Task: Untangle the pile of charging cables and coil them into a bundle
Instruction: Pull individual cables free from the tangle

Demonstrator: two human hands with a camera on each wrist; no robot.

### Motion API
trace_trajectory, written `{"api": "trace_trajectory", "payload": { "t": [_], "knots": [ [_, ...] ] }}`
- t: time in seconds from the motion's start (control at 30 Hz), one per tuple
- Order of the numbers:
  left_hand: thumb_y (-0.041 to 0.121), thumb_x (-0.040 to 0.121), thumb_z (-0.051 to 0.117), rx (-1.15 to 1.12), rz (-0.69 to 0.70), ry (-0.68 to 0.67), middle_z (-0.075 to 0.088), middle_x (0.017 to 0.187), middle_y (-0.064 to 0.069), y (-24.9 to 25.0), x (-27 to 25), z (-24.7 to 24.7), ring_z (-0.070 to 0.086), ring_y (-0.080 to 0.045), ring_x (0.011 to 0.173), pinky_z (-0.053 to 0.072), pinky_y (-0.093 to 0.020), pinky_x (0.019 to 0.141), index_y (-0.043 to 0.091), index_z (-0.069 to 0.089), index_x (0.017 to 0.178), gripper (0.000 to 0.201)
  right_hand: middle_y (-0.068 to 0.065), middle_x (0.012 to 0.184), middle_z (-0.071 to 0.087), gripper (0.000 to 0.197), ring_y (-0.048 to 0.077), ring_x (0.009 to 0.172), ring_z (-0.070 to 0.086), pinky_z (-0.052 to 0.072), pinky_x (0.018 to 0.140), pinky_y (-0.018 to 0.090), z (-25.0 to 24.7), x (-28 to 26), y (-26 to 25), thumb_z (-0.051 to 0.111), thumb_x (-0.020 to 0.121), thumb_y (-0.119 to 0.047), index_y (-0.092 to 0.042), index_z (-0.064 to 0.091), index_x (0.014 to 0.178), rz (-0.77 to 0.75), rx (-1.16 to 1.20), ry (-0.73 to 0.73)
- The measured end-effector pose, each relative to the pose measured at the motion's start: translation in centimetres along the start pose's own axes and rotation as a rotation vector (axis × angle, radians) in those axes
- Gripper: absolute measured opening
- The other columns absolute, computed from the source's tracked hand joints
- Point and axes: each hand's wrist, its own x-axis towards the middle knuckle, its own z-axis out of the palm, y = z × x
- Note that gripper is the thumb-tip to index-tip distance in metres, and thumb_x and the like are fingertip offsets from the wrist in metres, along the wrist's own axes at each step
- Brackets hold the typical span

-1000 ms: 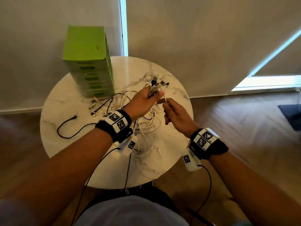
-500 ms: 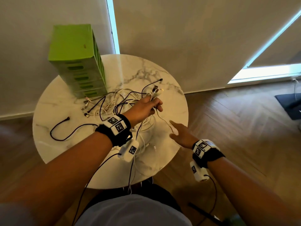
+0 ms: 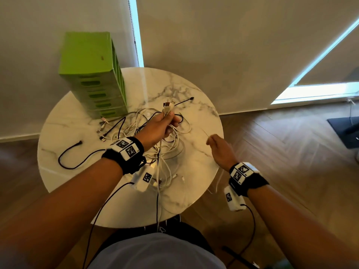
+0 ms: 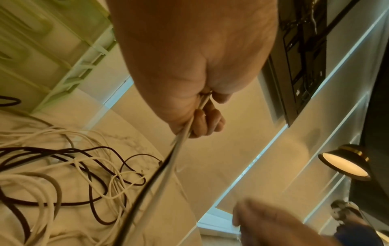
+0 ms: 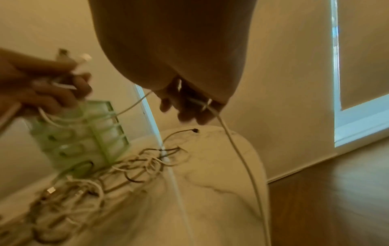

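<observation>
So the left hand (image 3: pixel 158 127) is up over the middle of the round marble table (image 3: pixel 194 162), fingers (image 4: pixel 207 123) curled tight around a bunch of cable ends (image 3: pixel 167 108). The plugs stick up out of the top of the fist, and the strands drop down out of the bottom of it toward the table edge. In the left wrist view you can see a pale cable and a dark one running out from between the curled fingers.

The right hand (image 3: pixel 220 149) is off to the right, near the table's edge, well apart from the left. It pinches a single thin white cable (image 5: pixel 238 149), which passes through the fingers (image 5: pixel 189 113) and hangs down below the hand.

The rest of the cable pile (image 3: pixel 139 129) lies loose and tangled on the table under and left of the left hand, white and black mixed. One black cable (image 3: pixel 77 156) loops out on its own to the left. A green drawer unit (image 3: pixel 93 74) stands at the back left of the table, just beside the pile.
</observation>
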Motion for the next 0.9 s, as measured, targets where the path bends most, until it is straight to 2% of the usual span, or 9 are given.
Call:
{"api": "trace_trajectory", "payload": {
  "t": [0.1, 0.23, 0.3, 0.37, 0.47, 0.57, 0.67, 0.8, 0.9],
  "knots": [
    [0.033, 0.11, 0.037, -0.16, -0.021, -0.002, 0.049, 0.076, 0.0, 0.4, 0.0, -0.8, 0.039, -0.008, 0.058, 0.031, -0.017, 0.048, 0.013, 0.057, 0.09, 0.035, 0.009, 0.124, 0.062, 0.024, 0.033, 0.119, 0.058, 0.044, 0.101, 0.047, 1.1, -0.4, 1.8, 0.048, 0.1, -0.02, -0.028, 0.06, 0.119, 0.046, -0.191, -0.169],
    [0.033, 0.11, 0.035, -0.267, -0.052, -0.052, 0.043, 0.069, 0.002, 0.9, -0.5, -0.8, 0.038, -0.008, 0.055, 0.027, -0.02, 0.05, 0.014, 0.051, 0.083, 0.037, 0.005, 0.144, 0.052, 0.056, 0.02, 0.136, 0.046, 0.034, 0.115, 0.041, 2.0, -0.5, -3.5, 0.064, 0.094, -0.011, -0.019, 0.044, 0.146, -0.232, 0.098, -0.151],
    [0.033, 0.11, 0.036, -0.242, -0.041, -0.05, 0.044, 0.069, 0.002, 1.1, -0.6, -0.6, 0.041, -0.008, 0.056, 0.031, -0.019, 0.051, 0.014, 0.051, 0.083, 0.036, -0.001, 0.139, 0.056, 0.062, 0.01, 0.133, 0.049, 0.038, 0.111, 0.029, 2.4, -0.3, -7.4, 0.065, 0.095, -0.017, -0.025, 0.035, 0.149, -0.26, 0.236, -0.302],
    [0.032, 0.11, 0.037, -0.225, -0.027, -0.042, 0.047, 0.07, 0.001, 1.2, -0.5, -0.6, 0.045, -0.009, 0.059, 0.036, -0.019, 0.053, 0.013, 0.052, 0.084, 0.035, -0.003, 0.121, 0.064, 0.06, 0.009, 0.117, 0.058, 0.044, 0.1, 0.029, 2.8, -0.3, -9.9, 0.063, 0.098, -0.024, -0.028, 0.032, 0.149, -0.237, 0.311, -0.385],
    [0.029, 0.11, 0.037, -0.244, -0.003, -0.003, 0.054, 0.074, -0.003, 1.5, -0.4, -1.4, 0.058, -0.013, 0.065, 0.052, -0.025, 0.063, 0.01, 0.055, 0.09, 0.034, -0.003, 0.082, 0.057, 0.029, 0.012, 0.075, 0.055, 0.049, 0.077, 0.044, 2.8, -0.4, -11.1, 0.052, 0.104, -0.032, -0.022, 0.048, 0.131, -0.303, 0.375, -0.214],
    [0.031, 0.11, 0.035, -0.166, 0.004, 0.032, 0.067, 0.086, -0.006, 1.7, -0.7, -2.7, 0.071, -0.02, 0.08, 0.062, -0.032, 0.077, 0.006, 0.059, 0.1, 0.036, -0.001, 0.081, 0.058, 0.016, 0.022, 0.074, 0.055, 0.052, 0.071, 0.052, 2.5, 0.7, -10.1, 0.047, 0.106, -0.033, -0.019, 0.056, 0.106, -0.337, 0.404, 0.018],
    [0.036, 0.11, 0.034, -0.081, -0.055, -0.019, 0.071, 0.081, -0.005, 1.5, -1.3, -3.6, 0.071, -0.021, 0.065, 0.056, -0.026, 0.056, 0.007, 0.061, 0.1, 0.041, -0.008, 0.08, 0.059, 0.017, 0.021, 0.076, 0.058, 0.053, 0.071, 0.044, 1.8, 2.0, -8.1, 0.05, 0.105, -0.028, -0.016, 0.056, 0.096, -0.247, 0.323, 0.128],
    [0.037, 0.109, 0.037, -0.177, -0.047, 0.036, 0.052, 0.061, -0.002, 2.3, -1.7, -4.7, 0.041, -0.012, 0.048, 0.031, -0.02, 0.046, 0.012, 0.056, 0.084, 0.041, 0.008, 0.096, 0.068, 0.018, 0.031, 0.101, 0.065, 0.043, 0.076, 0.03, 0.7, 2.8, -4.4, 0.052, 0.101, -0.026, -0.011, 0.061, 0.103, 0.073, -0.063, -0.298],
    [0.035, 0.109, 0.035, -0.327, -0.016, 0.032, 0.044, 0.06, 0.0, 3.3, -1.9, -4.7, 0.033, -0.012, 0.052, 0.026, -0.023, 0.051, 0.012, 0.052, 0.081, 0.04, 0.007, 0.149, 0.045, 0.056, 0.023, 0.141, 0.039, 0.032, 0.112, 0.032, 1.0, 2.1, -4.8, 0.064, 0.096, -0.037, -0.018, 0.045, 0.145, 0.063, -0.131, -0.525]
  ]
}}
